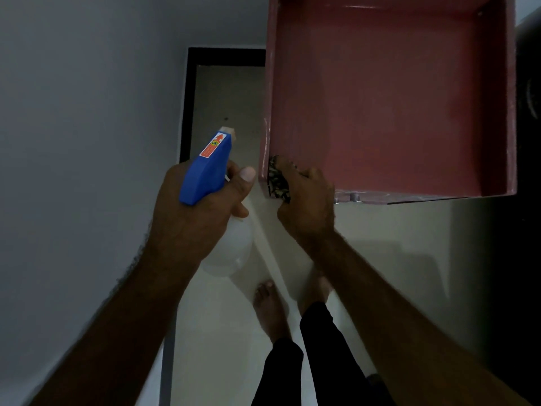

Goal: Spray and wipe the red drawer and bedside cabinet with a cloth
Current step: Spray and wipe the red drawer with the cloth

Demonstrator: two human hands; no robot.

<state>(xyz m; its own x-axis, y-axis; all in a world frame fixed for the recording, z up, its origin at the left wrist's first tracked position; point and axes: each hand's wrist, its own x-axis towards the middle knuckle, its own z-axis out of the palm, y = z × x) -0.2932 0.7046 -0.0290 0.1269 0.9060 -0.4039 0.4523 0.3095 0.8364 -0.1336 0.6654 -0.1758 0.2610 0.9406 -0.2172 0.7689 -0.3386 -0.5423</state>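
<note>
Your left hand (202, 206) is clamped on the spray bottle (208, 168), fingers and thumb curled round its neck below the blue trigger head. The white bottle body hangs beneath your palm. The nozzle points away from you and sits just beside the outer left wall of the red drawer (380, 112), not over its interior. Your right hand (307, 200) grips the cloth (278, 183), a dark patterned fabric, with the fingers curled over it. The cloth sits in the drawer's near-left corner, touching the left wall and lying across the near rim. The drawer is open to view from above, and the rest of its red base is bare. A dark mass borders the drawer on the right, too dim to identify. Below the drawer is a pale floor (380, 230), on which your bare feet (269, 306) stand. A grey wall (87, 112) fills the left side.
</note>
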